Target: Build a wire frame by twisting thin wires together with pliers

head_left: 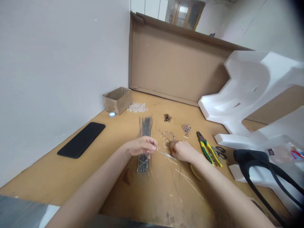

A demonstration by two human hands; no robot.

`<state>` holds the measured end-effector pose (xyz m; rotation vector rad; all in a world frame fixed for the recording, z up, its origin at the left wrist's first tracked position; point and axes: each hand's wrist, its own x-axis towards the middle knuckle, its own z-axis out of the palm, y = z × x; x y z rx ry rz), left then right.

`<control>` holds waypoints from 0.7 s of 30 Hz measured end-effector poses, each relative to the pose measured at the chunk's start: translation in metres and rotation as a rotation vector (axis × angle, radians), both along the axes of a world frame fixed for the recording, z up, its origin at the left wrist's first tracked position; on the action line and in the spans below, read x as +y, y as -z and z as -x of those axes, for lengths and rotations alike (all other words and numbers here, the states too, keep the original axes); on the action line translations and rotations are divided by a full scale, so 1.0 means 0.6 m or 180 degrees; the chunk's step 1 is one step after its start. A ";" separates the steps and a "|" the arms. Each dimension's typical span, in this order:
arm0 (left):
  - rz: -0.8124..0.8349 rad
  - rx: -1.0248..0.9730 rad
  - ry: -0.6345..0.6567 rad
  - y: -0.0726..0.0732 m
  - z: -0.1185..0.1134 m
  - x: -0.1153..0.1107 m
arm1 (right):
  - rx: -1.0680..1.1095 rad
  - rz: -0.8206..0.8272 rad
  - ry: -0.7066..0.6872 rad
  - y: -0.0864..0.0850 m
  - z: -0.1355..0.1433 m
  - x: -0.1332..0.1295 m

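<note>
Over a bundle of thin grey wires [144,129], my left hand [143,146] pinches the end of a thin wire. My right hand [180,150] is closed, with its fingertips down by the silvery wire pieces [168,155]; what it grips is hidden behind the fingers. Just beyond the right hand is a ring of small wire pieces [168,136]. Loose straight wires [190,182] are scattered on the brown tabletop [147,202] nearer to me.
Yellow-green pliers [209,150] and black-handled scissors [220,152] lie right. Dark rings [167,117], a shiny heap [186,128], clear pieces [137,107] and a small box [118,100] stand farther back. A black phone [81,140] lies left; white foam [247,79] is right.
</note>
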<state>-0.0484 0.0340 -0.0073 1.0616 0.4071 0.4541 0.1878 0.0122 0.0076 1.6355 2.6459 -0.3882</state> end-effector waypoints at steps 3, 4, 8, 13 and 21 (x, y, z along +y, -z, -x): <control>-0.0470 0.0838 0.0334 0.013 -0.032 -0.019 | 0.0565 0.0187 0.0325 0.003 -0.018 0.004; -0.0562 0.1076 0.0412 0.018 -0.043 -0.024 | 0.0777 0.0272 0.0421 0.006 -0.022 0.005; -0.0835 0.1583 0.0342 0.037 -0.071 -0.037 | 0.1589 0.0693 0.0752 0.020 -0.028 0.003; -0.1220 0.1746 -0.0014 0.046 -0.078 -0.045 | 0.2430 0.0947 0.0959 0.031 -0.026 -0.001; -0.2560 0.1776 -0.0889 0.027 -0.068 -0.049 | 0.2925 0.1429 0.0864 0.007 -0.021 -0.011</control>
